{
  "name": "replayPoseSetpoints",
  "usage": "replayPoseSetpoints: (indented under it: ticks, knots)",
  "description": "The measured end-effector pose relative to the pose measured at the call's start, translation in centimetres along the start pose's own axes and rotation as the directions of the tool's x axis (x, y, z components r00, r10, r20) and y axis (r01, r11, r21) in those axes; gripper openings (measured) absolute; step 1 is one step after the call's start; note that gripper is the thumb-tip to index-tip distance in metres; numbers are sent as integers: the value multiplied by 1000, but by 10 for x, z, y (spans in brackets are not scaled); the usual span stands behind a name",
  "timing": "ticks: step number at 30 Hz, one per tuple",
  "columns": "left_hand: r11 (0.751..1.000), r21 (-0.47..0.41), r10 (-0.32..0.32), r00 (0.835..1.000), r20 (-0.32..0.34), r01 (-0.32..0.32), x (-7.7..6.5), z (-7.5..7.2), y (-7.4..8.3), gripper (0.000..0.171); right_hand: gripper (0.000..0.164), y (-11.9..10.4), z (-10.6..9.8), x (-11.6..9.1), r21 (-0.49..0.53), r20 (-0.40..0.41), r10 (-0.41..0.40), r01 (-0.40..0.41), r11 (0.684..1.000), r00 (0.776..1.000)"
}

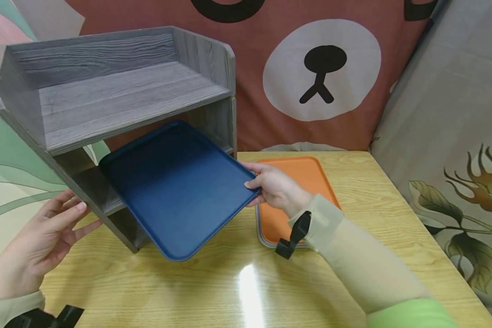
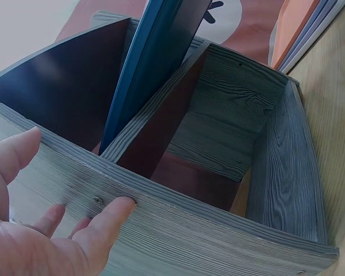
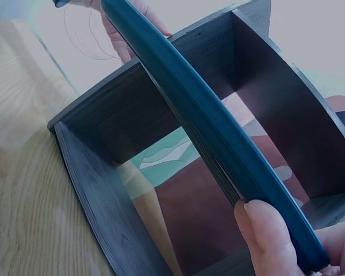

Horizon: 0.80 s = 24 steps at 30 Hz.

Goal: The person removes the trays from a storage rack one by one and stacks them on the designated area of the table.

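A dark blue tray (image 1: 180,187) slants out of the middle opening of a grey wood-grain shelf (image 1: 127,95). My right hand (image 1: 276,187) pinches the tray's right corner, thumb on top and fingers beneath. In the right wrist view, the tray's blue edge (image 3: 207,115) crosses the shelf's openings, with my thumb at its near end. The tray's far part is inside the shelf, above the middle board (image 2: 161,103). My left hand (image 1: 49,241) rests its fingertips against the outer left side of the shelf, fingers spread and holding nothing.
An orange tray (image 1: 287,223) lies on top of other trays on the wooden table (image 1: 197,291), right of the shelf. A bear-print cloth (image 1: 254,91) hangs behind, and a flower-print cloth (image 1: 447,182) borders the table's right side.
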<state>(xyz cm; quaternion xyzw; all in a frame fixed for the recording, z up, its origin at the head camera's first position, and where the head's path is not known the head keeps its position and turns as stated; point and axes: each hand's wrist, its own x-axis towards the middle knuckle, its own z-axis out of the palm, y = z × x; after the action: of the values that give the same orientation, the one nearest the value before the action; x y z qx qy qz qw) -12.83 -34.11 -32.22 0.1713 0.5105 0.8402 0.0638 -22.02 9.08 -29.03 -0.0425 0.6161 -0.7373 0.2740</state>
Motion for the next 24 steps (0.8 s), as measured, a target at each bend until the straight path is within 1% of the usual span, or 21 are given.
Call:
replayPoseSetpoints:
  ticks: [11, 18, 24]
  knots:
    - [1000, 9, -4, 1000, -2, 4, 0, 0, 0, 50, 58, 5, -11, -20, -23, 16, -20, 20, 1000, 1000]
    - [1000, 2, -7, 1000, -2, 7, 0, 0, 0, 50, 60, 8, -21, -33, -28, 11, -23, 23, 999, 1000]
    - [1000, 1, -2, 1000, -4, 2, 0, 1, 0, 50, 59, 12, -28, -43, -28, 5, -33, 33, 999, 999]
